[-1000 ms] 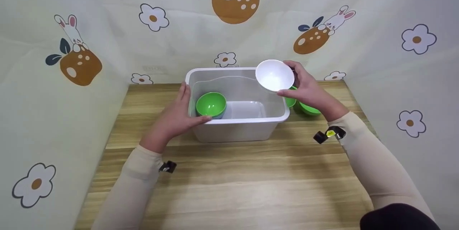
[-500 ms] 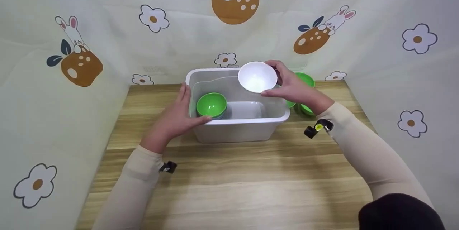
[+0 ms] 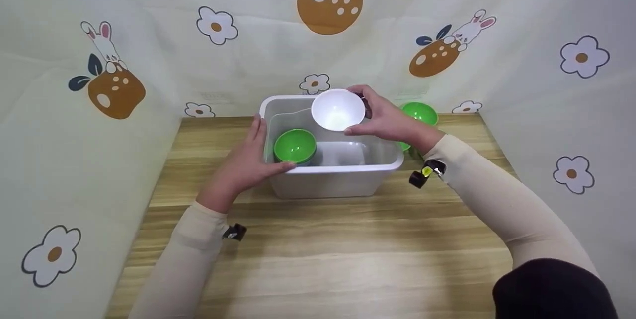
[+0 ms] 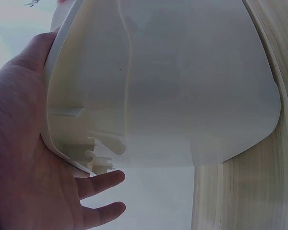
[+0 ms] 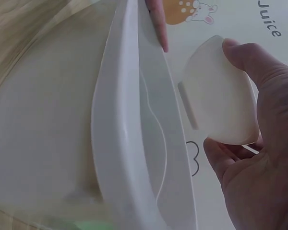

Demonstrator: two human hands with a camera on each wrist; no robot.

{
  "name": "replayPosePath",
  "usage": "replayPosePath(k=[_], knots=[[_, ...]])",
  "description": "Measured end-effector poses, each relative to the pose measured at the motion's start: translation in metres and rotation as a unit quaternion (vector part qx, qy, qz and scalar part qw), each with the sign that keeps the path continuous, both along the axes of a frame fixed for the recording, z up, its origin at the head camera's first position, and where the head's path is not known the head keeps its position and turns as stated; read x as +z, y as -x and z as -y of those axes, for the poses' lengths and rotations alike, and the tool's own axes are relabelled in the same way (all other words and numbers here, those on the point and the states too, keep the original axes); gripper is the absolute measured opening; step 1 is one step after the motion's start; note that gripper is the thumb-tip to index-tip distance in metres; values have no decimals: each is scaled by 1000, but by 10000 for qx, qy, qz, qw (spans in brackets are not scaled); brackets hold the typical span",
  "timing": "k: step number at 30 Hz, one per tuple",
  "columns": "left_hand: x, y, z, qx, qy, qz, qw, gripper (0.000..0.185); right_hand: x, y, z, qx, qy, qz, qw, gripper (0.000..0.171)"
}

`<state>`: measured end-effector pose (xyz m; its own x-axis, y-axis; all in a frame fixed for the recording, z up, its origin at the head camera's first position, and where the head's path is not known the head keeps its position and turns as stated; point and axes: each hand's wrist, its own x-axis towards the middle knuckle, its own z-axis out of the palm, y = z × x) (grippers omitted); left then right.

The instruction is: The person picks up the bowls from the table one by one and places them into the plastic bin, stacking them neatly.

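Note:
A white bowl point(image 3: 338, 110) is held tilted above the grey-white plastic bin point(image 3: 343, 169), its white inside facing the head camera. My right hand point(image 3: 385, 116) pinches the bowl at its right side, thumb in front and fingers behind. In the right wrist view the bowl point(image 5: 220, 96) shows its pale outside and foot ring. My left hand point(image 3: 243, 162) rests on the bin's left front corner, thumb along the front rim and fingers stretched along the left side. A green bowl point(image 3: 295, 146) sits inside the bin at the left, on top of another bowl mostly hidden under it.
Green bowls stand on the wooden table point(image 3: 323, 254) right of the bin, one green bowl point(image 3: 420, 113) showing best and others partly behind the right arm. A patterned curtain point(image 3: 258, 50) encloses the table at the back and sides.
My right hand has carried the white bowl leftward over the bin, from its right end to near its middle. The left hand and the bin have stayed put.

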<state>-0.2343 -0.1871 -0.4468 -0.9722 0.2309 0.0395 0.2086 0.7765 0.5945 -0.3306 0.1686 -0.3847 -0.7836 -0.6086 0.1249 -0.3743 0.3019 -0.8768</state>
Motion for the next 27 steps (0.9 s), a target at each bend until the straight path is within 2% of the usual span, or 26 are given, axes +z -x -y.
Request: replayPosePath(k=[6, 12, 17, 27], knots=[[-1, 0, 0, 21, -25, -19, 10000, 142, -1, 3, 10, 151, 64, 5, 9999, 91], [-1, 0, -1, 43, -27, 3, 10000, 139, -2, 8, 20, 99, -308, -136, 9994, 95], [0, 0, -1, 37, 22, 7, 10000, 143, -1, 12, 28, 205, -494, -176, 9984, 96], [3, -1, -1, 33, 54, 111, 9999, 148, -4, 19, 48, 542, -447, -5, 9975, 97]])
